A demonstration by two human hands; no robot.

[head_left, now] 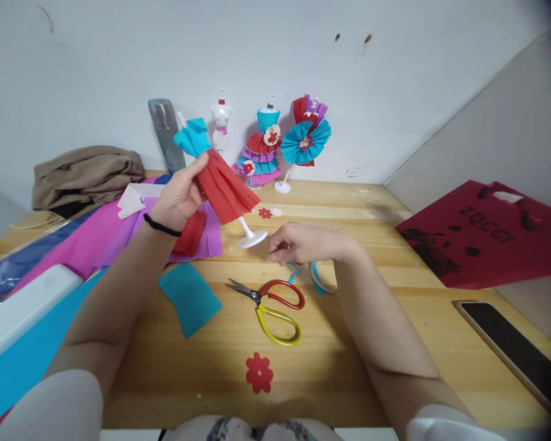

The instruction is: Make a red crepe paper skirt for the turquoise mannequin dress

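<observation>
My left hand (pixel 183 193) is wrapped round the waist of a small dress form (pixel 252 237) and holds it tilted above the table. The form wears a blue crepe top (pixel 193 138) and a red pleated skirt (pixel 227 188). Just right of its white base, my right hand (pixel 287 243) is closed, fingertips pressed together; what it holds, if anything, is hidden. Below it lie scissors (pixel 256 296) with one red and one yellow handle, their blades pointing left. A blue ribbon roll (pixel 319 282) is partly behind my right wrist. A blue paper piece (pixel 190 299) lies left of the scissors.
Three dress forms (pixel 221 125) (pixel 262 147) (pixel 305 141) stand by the wall beside a grey flask (pixel 166 135). Coloured papers (pixel 80 245) and brown cloth (pixel 85 177) lie left. A red flower (pixel 259 373) is near the front edge. Right are a red bag (pixel 487 236) and a phone (pixel 509 349).
</observation>
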